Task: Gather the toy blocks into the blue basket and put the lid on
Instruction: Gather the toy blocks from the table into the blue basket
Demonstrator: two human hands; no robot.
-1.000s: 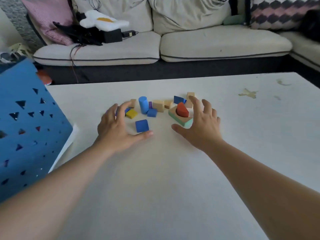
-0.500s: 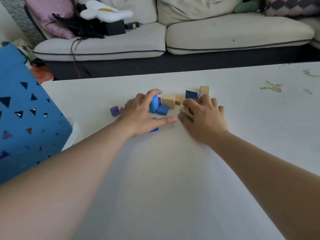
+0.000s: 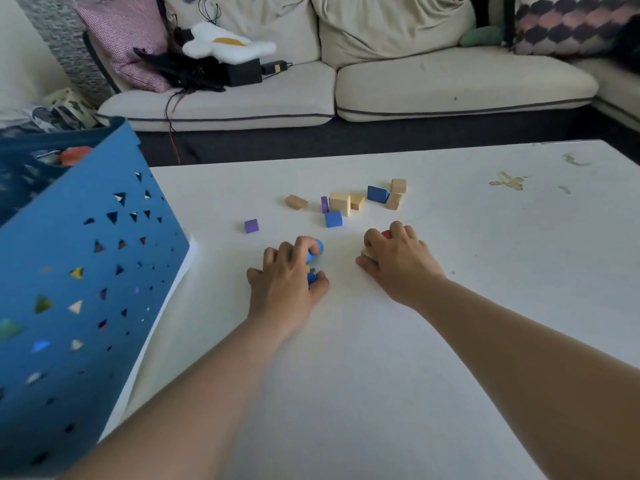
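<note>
My left hand [image 3: 289,275] curls round a blue cylinder block [image 3: 318,248] and small blue and yellow blocks under its palm. My right hand [image 3: 398,259] grips a red block [image 3: 385,234] together with a wooden piece that is mostly hidden. Behind the hands lie loose blocks on the white table [image 3: 346,375]: a purple cube [image 3: 251,226], a blue cube [image 3: 333,219], a wooden block [image 3: 339,202], a dark blue block [image 3: 376,194] and several more wooden ones. The blue basket [image 3: 79,289] with triangular holes stands at the left, with blocks showing through the holes. No lid is in view.
A white sheet [image 3: 162,306] lies under the basket. A cream sofa [image 3: 450,81] runs behind the table, carrying a pink cushion [image 3: 128,39], a plush toy [image 3: 225,45] and black gear with cables. A stain [image 3: 509,181] marks the table's far right.
Both hands have closed round blocks and pulled them toward me, away from the pile. The remaining blocks stay farther back, and a wooden block now shows at the pile's left.
</note>
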